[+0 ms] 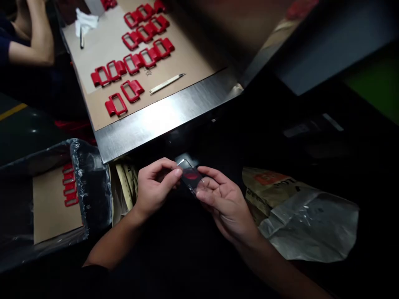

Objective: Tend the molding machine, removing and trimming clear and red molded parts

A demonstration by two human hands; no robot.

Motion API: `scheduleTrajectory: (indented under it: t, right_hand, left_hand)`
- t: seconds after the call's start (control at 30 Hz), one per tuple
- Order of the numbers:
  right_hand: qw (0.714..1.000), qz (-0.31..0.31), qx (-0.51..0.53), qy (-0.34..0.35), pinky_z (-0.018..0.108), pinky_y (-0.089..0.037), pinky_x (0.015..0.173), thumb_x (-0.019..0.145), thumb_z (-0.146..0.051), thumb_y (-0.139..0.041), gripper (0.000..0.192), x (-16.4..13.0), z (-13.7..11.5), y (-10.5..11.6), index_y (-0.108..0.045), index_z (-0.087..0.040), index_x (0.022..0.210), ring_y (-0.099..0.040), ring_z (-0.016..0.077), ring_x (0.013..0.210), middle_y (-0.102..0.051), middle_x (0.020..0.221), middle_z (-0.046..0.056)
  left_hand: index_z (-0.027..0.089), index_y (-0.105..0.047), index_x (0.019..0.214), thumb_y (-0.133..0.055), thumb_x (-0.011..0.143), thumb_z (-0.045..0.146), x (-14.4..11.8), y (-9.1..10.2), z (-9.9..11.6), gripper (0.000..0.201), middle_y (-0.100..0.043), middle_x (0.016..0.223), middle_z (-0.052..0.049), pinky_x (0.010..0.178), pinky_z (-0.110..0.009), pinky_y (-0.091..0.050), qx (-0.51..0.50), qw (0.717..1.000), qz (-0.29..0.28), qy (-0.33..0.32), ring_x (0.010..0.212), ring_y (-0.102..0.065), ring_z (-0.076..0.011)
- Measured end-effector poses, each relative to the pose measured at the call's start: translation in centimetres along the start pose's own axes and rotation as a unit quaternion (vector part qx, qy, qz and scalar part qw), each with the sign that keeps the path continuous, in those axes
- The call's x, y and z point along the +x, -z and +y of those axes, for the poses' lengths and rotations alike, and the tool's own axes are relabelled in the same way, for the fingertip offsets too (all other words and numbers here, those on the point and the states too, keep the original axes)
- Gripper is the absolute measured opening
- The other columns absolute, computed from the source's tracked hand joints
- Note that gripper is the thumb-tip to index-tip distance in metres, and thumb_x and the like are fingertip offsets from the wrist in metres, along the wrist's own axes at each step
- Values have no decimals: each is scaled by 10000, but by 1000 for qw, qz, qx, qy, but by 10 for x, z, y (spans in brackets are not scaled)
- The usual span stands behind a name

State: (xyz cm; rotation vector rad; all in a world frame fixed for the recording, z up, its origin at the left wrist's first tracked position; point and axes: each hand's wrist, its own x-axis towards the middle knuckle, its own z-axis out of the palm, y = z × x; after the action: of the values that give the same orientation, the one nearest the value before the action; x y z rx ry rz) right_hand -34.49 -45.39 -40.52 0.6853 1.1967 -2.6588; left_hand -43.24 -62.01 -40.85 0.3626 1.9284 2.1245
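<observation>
Between my two hands, in front of the table's edge, is a small clear rectangular plastic piece [190, 176] with a reddish patch showing through it. My left hand [158, 182] pinches its upper left end between thumb and forefinger. At the lower right end, the thumb and fingers of my right hand [222, 197] grip it. Red plastic frames [132, 90], each with a rectangular opening, lie in rows on the cardboard-covered table [165, 120]. A pale, slim craft knife or pen-like tool [166, 84] rests near that table's metal edge.
To my left stands a crate lined with dark plastic [79, 182], holding cardboard and several red frames [70, 185]. A paper and plastic sack [308, 220] lies at the right. A white cloth [85, 21] sits at the far end, beside another person's arm [40, 45].
</observation>
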Motion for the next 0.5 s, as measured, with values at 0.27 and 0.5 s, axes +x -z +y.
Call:
scheduleTrajectory:
  t: [0.27, 0.5]
  right_hand:
    - [996, -11, -69, 51, 182, -353, 478, 905, -365, -804, 229, -18, 11, 38, -769, -151, 834, -557, 94, 548, -729, 762, 88]
    - [990, -81, 104, -49, 201, -307, 487, 908, -369, -755, 278, -9, 5, 45, -669, -154, 754, -507, 96, 537, -624, 685, 33]
  left_hand:
    - [155, -739, 839, -773, 928, 285, 19, -34, 0, 161, -650, 635, -8, 523, -177, -481, 11, 994, -74, 75, 522, -583, -89]
    - [182, -767, 1037, -779, 916, 238, 20, -35, 1, 133, -720, 856, -52, 572, -204, -534, 4, 990, -130, 60, 699, -679, -139]
